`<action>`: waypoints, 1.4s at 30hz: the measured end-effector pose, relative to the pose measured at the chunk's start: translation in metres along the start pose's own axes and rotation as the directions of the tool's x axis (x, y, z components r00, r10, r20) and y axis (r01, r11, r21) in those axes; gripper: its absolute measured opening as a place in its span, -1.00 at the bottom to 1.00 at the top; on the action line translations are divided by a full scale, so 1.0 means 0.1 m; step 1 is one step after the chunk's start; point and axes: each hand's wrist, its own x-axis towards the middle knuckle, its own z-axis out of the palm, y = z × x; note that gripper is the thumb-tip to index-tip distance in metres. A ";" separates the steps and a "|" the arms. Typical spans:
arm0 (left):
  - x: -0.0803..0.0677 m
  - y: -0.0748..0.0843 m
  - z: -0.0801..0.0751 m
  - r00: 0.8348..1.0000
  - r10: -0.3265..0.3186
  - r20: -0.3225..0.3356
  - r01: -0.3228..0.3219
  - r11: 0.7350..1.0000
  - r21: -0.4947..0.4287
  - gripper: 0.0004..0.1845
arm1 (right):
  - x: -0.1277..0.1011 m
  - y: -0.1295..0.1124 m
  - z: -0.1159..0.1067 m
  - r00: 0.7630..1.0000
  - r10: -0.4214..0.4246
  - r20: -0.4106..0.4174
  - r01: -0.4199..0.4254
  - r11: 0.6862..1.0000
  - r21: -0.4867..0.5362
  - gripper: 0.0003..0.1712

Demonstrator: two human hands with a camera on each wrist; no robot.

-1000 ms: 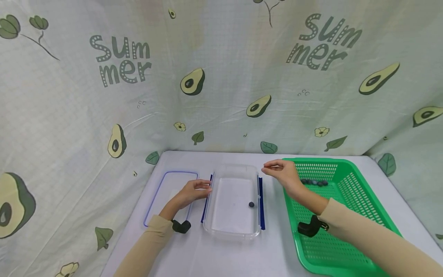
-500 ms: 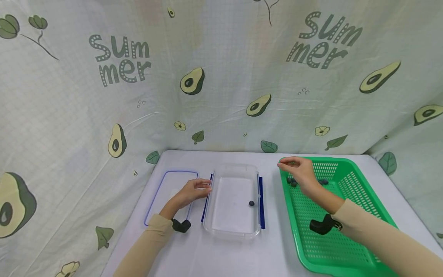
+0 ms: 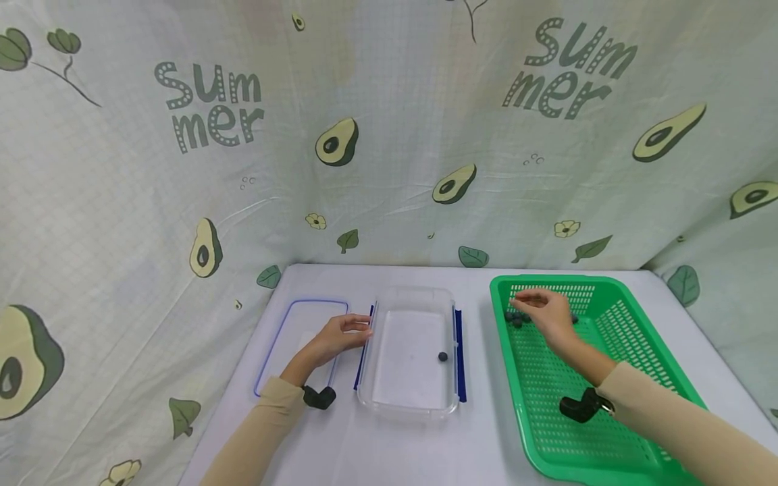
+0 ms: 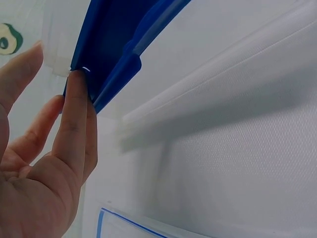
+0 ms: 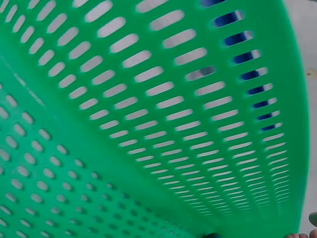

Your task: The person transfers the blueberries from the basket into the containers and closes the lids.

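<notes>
A clear plastic container (image 3: 406, 405) stands at the table's middle with one dark berry (image 3: 443, 356) on its floor. My left hand (image 3: 348, 332) rests against the container's left side, its straight fingers (image 4: 74, 124) touching the blue latch (image 4: 116, 54). My right hand (image 3: 537, 307) hovers with loosely bent fingers inside the far left corner of the green basket (image 3: 632, 351). Just under it lie several dark berries (image 3: 514, 319). I see nothing held in that hand. The right wrist view shows only the basket's slotted wall (image 5: 163, 114).
A clear lid with a blue rim (image 3: 275, 337) lies flat to the left of the container. A second blue latch (image 3: 460, 358) runs along the container's right side. An avocado-print cloth (image 3: 389, 135) walls in the table at the back and both sides.
My right hand has moved from above the container's far right corner to the right, into the basket's far left corner, and lower. The left hand and the berry in the container stayed put.
</notes>
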 end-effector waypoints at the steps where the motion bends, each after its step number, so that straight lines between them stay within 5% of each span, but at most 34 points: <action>1: 0.00 -0.01 0.00 1.000 -0.001 0.001 0.001 1.000 0.001 -0.44 | 0.00 0.04 0.00 1.000 0.002 -0.007 -0.002 1.000 -0.010 -0.59; 23: -0.03 -0.02 0.03 1.000 0.005 -0.014 -0.004 0.999 0.034 -0.43 | -0.01 0.74 0.07 0.994 -0.075 -0.080 0.063 0.987 -0.147 -0.70; 42: -0.04 -0.01 0.06 0.997 0.013 -0.076 -0.008 0.998 0.068 -0.49 | -0.02 0.79 0.20 0.984 -0.115 -0.139 0.084 0.974 -0.209 -0.71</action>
